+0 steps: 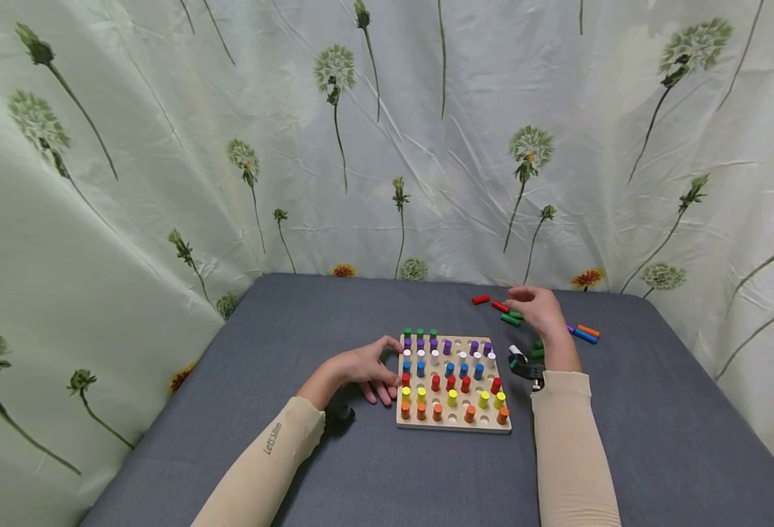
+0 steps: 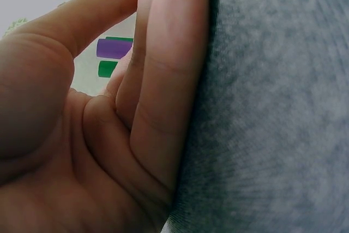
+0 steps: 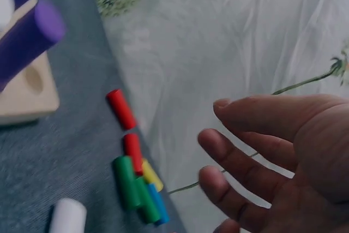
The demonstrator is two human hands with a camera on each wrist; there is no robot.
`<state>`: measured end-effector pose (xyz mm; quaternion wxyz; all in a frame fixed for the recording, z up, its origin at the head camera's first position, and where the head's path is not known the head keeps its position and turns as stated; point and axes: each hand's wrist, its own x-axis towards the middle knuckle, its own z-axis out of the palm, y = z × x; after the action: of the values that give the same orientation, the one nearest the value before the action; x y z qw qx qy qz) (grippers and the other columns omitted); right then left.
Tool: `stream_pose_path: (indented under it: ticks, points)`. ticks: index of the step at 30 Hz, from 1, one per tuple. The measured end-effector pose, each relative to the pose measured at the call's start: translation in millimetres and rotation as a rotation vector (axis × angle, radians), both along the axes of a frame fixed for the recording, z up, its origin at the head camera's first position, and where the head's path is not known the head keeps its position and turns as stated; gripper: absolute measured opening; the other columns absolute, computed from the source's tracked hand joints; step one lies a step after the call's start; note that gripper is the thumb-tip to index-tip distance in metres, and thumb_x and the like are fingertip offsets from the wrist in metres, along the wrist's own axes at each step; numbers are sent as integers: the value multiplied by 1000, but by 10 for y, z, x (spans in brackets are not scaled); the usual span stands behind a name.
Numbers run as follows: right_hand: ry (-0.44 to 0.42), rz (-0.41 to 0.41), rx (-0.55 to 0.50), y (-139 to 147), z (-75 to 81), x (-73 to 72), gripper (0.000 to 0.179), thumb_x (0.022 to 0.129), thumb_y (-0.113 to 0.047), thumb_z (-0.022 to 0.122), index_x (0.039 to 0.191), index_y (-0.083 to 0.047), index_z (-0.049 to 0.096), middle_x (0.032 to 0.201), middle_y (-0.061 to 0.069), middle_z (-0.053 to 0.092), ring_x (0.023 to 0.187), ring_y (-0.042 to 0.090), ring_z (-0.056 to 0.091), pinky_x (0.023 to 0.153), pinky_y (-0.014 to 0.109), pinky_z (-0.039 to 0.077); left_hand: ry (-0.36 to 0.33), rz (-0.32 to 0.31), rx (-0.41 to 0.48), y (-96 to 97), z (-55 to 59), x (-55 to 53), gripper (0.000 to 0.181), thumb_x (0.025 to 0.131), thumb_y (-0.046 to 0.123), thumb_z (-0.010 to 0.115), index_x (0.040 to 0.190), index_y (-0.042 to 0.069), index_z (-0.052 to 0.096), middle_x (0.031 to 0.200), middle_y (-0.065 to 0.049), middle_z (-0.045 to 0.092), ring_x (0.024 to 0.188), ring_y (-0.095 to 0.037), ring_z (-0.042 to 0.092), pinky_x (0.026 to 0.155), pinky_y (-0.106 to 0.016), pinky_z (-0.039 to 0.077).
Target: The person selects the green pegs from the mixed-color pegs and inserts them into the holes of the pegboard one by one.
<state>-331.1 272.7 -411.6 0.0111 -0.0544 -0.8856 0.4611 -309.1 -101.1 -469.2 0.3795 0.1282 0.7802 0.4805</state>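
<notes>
A wooden pegboard [image 1: 452,427] stands on the table with rows of coloured pegs upright in its holes. My left hand [image 1: 365,368] rests at the board's left edge, thumb and index finger spread along it; purple and green pegs [image 2: 113,49] show past the fingers in the left wrist view. To the board's back right, my right hand [image 1: 540,311] hovers over loose pegs, with nothing between its fingers in the right wrist view. Near it lie two red pegs [image 3: 121,109] and green pegs [image 3: 127,182], with yellow and blue ones partly hidden behind.
A loose white peg [image 3: 68,217] lies right of the board. Orange [image 1: 588,331], blue [image 1: 585,337] and purple pegs lie beyond the right wrist, and more green pegs [image 1: 537,353] beside it. A flowered curtain [image 1: 373,146] hangs behind the grey table [image 1: 307,307].
</notes>
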Motion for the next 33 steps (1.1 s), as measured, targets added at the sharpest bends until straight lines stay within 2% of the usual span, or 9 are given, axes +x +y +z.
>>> stream_pose_path:
  ticks: [4,7,13,20,27,33]
  points:
    - [14,-59,43,19,-135,-52,42,107,-18,61,144,1,60,146,29,60,132,46,54,106,56,49,5,7,3,6,-7,3,60,101,15,71,147,24,35,87,-11,80,66,-14,77,54,-27,60]
    - [1,-81,58,32,-210,-80,40,107,-17,61,142,0,62,146,29,59,131,47,51,105,57,48,2,8,5,10,-8,-4,59,101,15,71,147,24,35,87,-12,80,66,-15,77,54,-28,60]
    - [-18,-83,88,30,-307,-112,37,108,-17,61,140,0,64,148,30,57,136,50,46,110,62,44,-7,5,2,13,-3,-5,59,102,14,70,147,24,34,87,-11,80,66,-14,76,54,-27,60]
    - [-44,-87,128,30,-342,-134,39,106,-17,61,139,2,64,149,32,55,140,53,40,114,66,37,-7,2,0,10,8,5,61,101,14,70,149,23,33,87,-11,80,67,-14,76,54,-27,60]
    - [-66,-73,203,38,-404,-171,38,106,-18,63,139,1,65,149,32,56,135,49,51,114,64,43,-5,4,-2,12,10,5,61,101,14,70,149,23,34,87,-12,80,66,-14,76,54,-27,60]
    - [-81,-75,227,35,-458,-203,37,106,-17,61,139,-1,66,149,31,57,133,49,53,112,63,45,1,4,-1,12,-2,1,60,101,14,71,148,23,34,86,-11,80,65,-14,76,53,-27,59]
